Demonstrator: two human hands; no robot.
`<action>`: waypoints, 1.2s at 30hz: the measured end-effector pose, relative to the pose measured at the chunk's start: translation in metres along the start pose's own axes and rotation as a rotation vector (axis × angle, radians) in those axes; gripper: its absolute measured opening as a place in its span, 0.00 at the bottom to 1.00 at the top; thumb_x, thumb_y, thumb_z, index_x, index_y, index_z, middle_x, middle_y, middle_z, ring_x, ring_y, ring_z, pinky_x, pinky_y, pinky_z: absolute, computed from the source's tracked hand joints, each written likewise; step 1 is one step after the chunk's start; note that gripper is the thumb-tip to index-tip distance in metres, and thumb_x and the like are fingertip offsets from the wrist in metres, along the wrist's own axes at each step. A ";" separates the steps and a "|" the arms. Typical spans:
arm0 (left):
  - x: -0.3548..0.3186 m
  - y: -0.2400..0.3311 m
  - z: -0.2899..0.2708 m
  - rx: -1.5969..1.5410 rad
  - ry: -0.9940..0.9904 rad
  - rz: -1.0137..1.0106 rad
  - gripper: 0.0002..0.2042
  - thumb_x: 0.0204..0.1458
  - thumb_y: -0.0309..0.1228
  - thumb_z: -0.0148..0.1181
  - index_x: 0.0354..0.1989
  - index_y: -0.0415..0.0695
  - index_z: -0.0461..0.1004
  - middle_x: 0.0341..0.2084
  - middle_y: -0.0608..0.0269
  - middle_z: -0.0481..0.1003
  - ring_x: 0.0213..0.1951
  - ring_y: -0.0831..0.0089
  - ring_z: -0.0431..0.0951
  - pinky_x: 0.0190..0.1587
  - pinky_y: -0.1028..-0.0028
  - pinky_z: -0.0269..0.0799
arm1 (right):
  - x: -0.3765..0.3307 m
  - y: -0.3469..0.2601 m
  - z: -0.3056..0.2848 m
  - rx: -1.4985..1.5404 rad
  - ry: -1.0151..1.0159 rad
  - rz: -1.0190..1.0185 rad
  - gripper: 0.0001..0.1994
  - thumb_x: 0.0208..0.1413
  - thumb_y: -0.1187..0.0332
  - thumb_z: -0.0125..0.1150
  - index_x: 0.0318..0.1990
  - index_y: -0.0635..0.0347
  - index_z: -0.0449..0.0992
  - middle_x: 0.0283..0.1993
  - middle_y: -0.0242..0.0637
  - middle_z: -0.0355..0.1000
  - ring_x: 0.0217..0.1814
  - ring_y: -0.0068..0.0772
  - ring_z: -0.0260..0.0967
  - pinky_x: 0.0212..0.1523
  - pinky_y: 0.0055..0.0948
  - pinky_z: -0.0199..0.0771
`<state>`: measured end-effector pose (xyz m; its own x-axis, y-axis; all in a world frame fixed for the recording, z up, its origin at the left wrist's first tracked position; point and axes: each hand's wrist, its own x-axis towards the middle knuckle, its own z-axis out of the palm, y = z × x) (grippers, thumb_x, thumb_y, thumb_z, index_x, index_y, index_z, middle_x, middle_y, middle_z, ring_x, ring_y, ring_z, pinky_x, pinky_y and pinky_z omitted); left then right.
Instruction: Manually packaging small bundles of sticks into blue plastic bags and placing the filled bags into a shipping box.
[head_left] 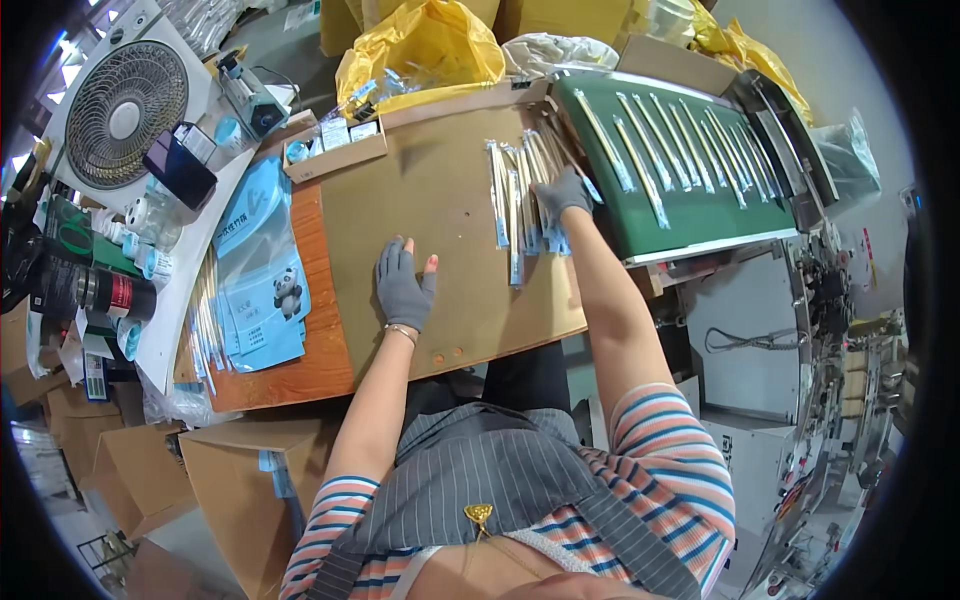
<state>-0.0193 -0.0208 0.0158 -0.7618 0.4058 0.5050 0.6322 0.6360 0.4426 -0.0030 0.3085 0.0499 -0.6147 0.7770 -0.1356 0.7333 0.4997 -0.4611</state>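
Note:
My left hand, in a grey glove with bare thumb tip and fingertip, lies flat with fingers apart on the brown board. At the board's right side, my right hand, gloved too, curls over a loose row of wrapped chopsticks. These are pale sticks in clear sleeves with blue ends, lying roughly side by side; the hand covers part of them. To its right, more wrapped chopsticks lie spaced out on a green conveyor belt.
Blue printed bags with a panda picture lie left, beside more wrapped sticks. A small open carton stands at the back left, near a fan and a phone. Beyond the board is a yellow plastic bag.

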 end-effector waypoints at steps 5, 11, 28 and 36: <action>0.028 -0.017 0.012 -0.058 -0.020 -0.001 0.23 0.57 0.43 0.52 0.56 0.40 0.68 0.54 0.47 0.70 0.57 0.52 0.67 0.60 0.60 0.60 | -0.029 -0.033 0.025 0.534 -0.212 -0.164 0.28 0.41 0.61 0.65 0.51 0.65 0.70 0.44 0.50 0.73 0.44 0.42 0.74 0.47 0.34 0.71; 0.040 -0.019 0.024 -0.035 -0.049 0.064 0.26 0.56 0.45 0.53 0.58 0.40 0.66 0.55 0.47 0.69 0.57 0.53 0.67 0.60 0.60 0.59 | -0.105 0.008 0.032 0.905 0.233 -0.221 0.18 0.51 0.66 0.62 0.48 0.66 0.72 0.41 0.44 0.73 0.39 0.31 0.71 0.41 0.29 0.70; 0.037 -0.032 0.031 -0.032 -0.158 0.113 0.26 0.59 0.40 0.50 0.59 0.31 0.62 0.58 0.42 0.66 0.60 0.50 0.65 0.63 0.61 0.57 | -0.225 0.068 0.029 0.130 0.405 -0.601 0.22 0.51 0.57 0.56 0.49 0.62 0.69 0.55 0.51 0.65 0.60 0.54 0.60 0.63 0.50 0.57; 0.039 -0.036 0.031 -0.034 -0.175 0.084 0.27 0.59 0.41 0.49 0.60 0.31 0.62 0.59 0.40 0.65 0.60 0.50 0.64 0.64 0.61 0.56 | -0.221 0.067 0.037 0.118 0.409 -0.601 0.23 0.51 0.57 0.57 0.50 0.62 0.69 0.57 0.51 0.64 0.62 0.54 0.59 0.63 0.49 0.57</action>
<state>-0.0761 -0.0075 -0.0027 -0.7169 0.5666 0.4062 0.6971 0.5735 0.4303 0.1715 0.1562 0.0162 -0.7258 0.4747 0.4979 0.2537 0.8575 -0.4476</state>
